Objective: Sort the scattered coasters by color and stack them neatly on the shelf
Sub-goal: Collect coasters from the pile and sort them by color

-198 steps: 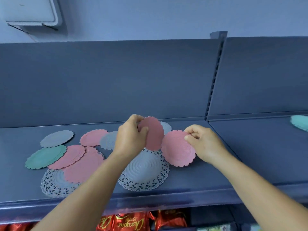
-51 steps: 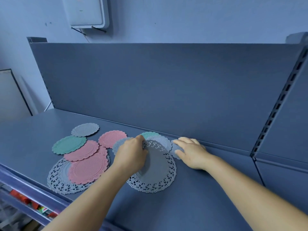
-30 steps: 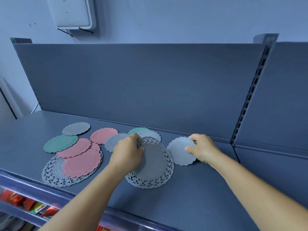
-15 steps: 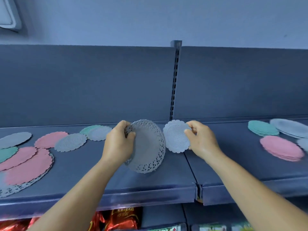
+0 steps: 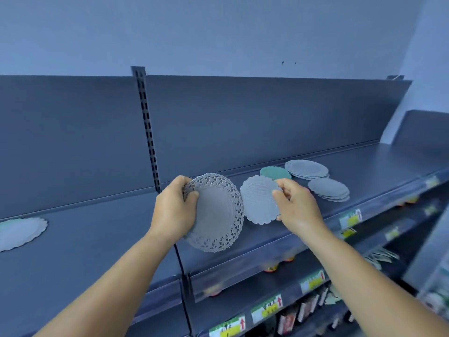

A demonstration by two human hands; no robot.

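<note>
Grey lace coaster (image 5: 216,215) tilts upright in left hand (image 5: 173,210); right hand (image 5: 297,207) pinches scalloped coaster (image 5: 260,199).

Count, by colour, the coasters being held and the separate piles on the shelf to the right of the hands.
Grey, held: 2, lacy coaster in left hand, scalloped coaster in right hand.
Grey piles: 2, larger pile, smaller pile.
Green piles: 1, green pile.
Total: 5.
</note>
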